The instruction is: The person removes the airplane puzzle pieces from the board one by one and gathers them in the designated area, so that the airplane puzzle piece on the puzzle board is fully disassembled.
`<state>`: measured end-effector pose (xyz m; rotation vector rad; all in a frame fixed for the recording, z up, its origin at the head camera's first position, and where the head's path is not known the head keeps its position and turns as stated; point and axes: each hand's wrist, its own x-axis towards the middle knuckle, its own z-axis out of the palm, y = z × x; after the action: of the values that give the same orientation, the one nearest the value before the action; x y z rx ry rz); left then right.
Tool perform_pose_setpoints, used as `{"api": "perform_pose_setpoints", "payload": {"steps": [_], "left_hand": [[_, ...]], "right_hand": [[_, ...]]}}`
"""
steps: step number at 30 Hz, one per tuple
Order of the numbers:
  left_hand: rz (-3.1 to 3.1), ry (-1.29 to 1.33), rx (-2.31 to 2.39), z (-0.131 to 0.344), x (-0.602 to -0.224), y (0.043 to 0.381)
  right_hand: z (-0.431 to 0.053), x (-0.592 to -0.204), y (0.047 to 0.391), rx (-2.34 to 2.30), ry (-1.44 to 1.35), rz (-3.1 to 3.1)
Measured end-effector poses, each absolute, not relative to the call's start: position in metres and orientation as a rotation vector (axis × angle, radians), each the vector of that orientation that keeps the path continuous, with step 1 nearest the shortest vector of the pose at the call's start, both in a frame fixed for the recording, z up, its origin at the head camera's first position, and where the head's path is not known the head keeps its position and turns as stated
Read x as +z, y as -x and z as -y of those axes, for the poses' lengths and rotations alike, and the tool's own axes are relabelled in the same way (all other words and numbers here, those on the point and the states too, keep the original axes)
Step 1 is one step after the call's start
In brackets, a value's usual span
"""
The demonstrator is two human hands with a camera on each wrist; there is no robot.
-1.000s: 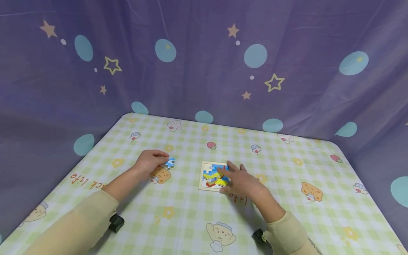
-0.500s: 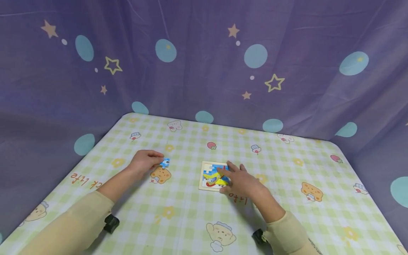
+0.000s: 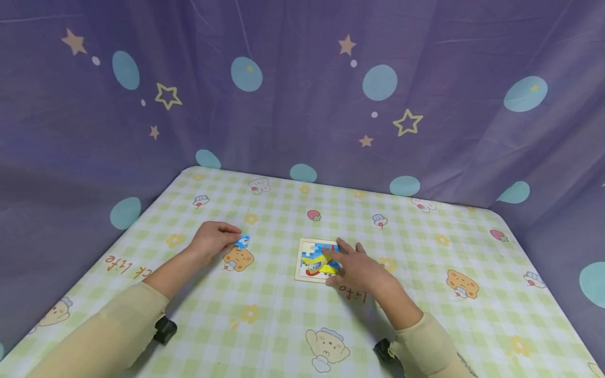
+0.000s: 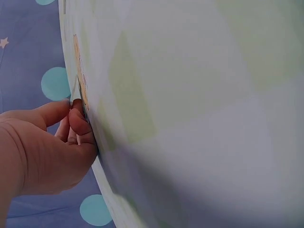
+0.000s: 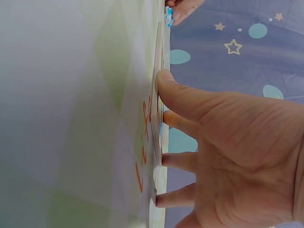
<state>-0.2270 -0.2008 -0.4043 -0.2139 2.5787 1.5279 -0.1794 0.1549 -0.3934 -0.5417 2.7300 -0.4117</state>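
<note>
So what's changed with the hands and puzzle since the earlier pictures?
The left hand has shifted left, away from the square, pale-framed airplane puzzle, carrying the knobbed blue-and-white jigsaw piece, which looks slightly turned. Nothing was newly gripped or let go. The right hand stayed on the puzzle, which hasn't moved.

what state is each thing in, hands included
Puzzle tray: lying flat, partly filled, bare at upper left in the head view
Puzzle piece: loose, outside the tray
Left hand: pinching that piece
Right hand: fingers spread, touching the tray
Tablecloth: spread flat
Curtain: hanging, lightly creased
</note>
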Motion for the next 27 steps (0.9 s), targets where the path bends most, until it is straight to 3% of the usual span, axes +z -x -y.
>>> {"api": "perform_pose_setpoints", "payload": {"steps": [27], "left_hand": [[-2.517, 0.291, 1.578, 0.1951, -0.3971, 0.2239]], "right_hand": [[-0.1497, -0.3914, 0.1802, -0.289, 0.345, -2.748]]}}
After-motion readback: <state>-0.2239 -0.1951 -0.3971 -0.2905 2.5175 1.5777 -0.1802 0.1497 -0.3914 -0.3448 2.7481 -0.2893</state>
